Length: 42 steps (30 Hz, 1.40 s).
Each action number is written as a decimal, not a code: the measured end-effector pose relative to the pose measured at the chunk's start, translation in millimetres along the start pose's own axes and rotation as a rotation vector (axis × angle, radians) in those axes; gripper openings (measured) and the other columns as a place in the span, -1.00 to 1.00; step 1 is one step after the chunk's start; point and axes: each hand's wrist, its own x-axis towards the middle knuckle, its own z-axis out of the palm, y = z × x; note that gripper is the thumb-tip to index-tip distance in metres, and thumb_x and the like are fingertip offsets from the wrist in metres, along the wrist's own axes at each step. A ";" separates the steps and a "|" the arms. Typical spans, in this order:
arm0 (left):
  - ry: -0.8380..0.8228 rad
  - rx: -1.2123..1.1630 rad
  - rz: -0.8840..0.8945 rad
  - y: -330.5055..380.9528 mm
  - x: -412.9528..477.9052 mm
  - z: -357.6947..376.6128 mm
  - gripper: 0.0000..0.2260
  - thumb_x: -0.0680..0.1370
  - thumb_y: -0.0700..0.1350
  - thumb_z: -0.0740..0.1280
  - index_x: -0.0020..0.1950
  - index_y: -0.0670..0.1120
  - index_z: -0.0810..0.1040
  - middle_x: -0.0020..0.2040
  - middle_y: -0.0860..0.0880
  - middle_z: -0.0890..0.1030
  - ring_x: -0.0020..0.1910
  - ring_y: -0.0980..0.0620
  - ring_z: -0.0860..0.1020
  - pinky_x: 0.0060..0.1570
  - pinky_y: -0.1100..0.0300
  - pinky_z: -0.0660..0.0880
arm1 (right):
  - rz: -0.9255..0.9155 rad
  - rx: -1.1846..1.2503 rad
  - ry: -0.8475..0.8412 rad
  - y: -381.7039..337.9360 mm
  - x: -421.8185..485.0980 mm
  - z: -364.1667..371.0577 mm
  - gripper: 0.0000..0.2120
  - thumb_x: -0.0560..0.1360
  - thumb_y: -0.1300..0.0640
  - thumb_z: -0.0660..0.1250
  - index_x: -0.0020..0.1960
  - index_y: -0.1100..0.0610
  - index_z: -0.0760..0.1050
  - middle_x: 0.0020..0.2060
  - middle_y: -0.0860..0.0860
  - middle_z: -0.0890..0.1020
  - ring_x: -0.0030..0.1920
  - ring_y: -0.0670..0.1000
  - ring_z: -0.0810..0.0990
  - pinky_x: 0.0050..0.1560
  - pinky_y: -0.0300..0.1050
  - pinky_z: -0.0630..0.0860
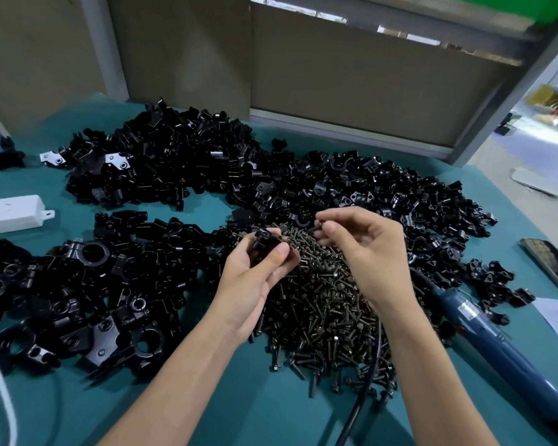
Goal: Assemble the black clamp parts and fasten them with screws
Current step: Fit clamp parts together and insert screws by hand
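I see left hand point(255, 278) grip round a black clamp part point(264, 244), right hand point(364, 252) pinching a screw point(318, 226); label point(469, 312) on the blue driver point(496, 336) unreadable.

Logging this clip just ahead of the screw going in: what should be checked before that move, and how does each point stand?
1. Left hand grips the black clamp part: ok.
2. Right hand pinches a screw at its fingertips: ok.
3. Screw lined up with a hole in the clamp part: not ok, the two hands are apart.
4. Clamp halves mated in the grip: cannot tell, the fingers cover the part.
5. Blue electric screwdriver at hand: ok, it lies on the table beside the right forearm.
6. Spare screws: ok, the screw pile lies under both hands.
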 end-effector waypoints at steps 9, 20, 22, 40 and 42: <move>-0.033 0.096 0.007 -2.7 -2.9 5.8 -0.64 0.43 -0.20 0.44 0.22 -0.15 0.55 0.14 -0.18 0.68 0.08 -0.05 0.67 0.10 0.16 0.60 | -0.022 -0.035 -0.052 5.1 1.9 32.8 -0.76 0.53 0.31 0.39 -0.06 -0.04 0.67 -0.19 -0.14 0.71 -0.16 -0.10 0.67 -0.09 -0.22 0.55; -0.078 0.273 0.072 -2.4 -5.8 6.4 -0.65 0.57 -0.31 0.38 0.28 0.02 0.54 0.28 -0.07 0.61 0.21 -0.06 0.63 0.11 0.11 0.60 | -0.003 -0.016 -0.027 13.3 -1.3 42.1 -0.81 0.52 0.22 0.42 -0.09 -0.07 0.65 -0.13 -0.15 0.67 -0.06 -0.08 0.62 0.06 -0.13 0.53; -0.099 0.284 0.081 -2.1 -6.2 6.2 -0.66 0.58 -0.32 0.37 0.25 0.05 0.55 0.29 -0.08 0.60 0.22 -0.08 0.62 0.09 0.12 0.60 | -0.031 -0.043 0.016 14.2 -1.6 42.8 -0.80 0.50 0.22 0.45 -0.12 -0.10 0.62 -0.12 -0.15 0.61 -0.04 -0.09 0.59 0.05 -0.16 0.50; -0.093 0.072 -0.038 1.6 -3.7 -0.4 -0.66 0.39 -0.25 0.47 0.14 -0.03 0.60 -0.01 -0.13 0.67 0.02 -0.06 0.68 0.05 0.16 0.61 | 0.052 -0.153 -0.019 4.7 -12.7 1.7 -0.72 0.54 0.04 0.37 0.26 -0.05 0.57 0.08 -0.14 0.63 0.08 -0.18 0.59 0.14 -0.18 0.54; -0.054 0.065 -0.055 3.5 -2.4 -3.8 -0.60 0.34 -0.27 0.49 0.15 -0.05 0.58 -0.09 -0.11 0.70 0.00 -0.07 0.69 0.02 0.20 0.61 | 0.117 -0.480 0.030 10.7 -24.8 -41.4 -0.63 0.51 -0.10 0.33 0.29 -0.06 0.53 0.14 -0.11 0.61 0.13 -0.13 0.56 0.18 -0.10 0.52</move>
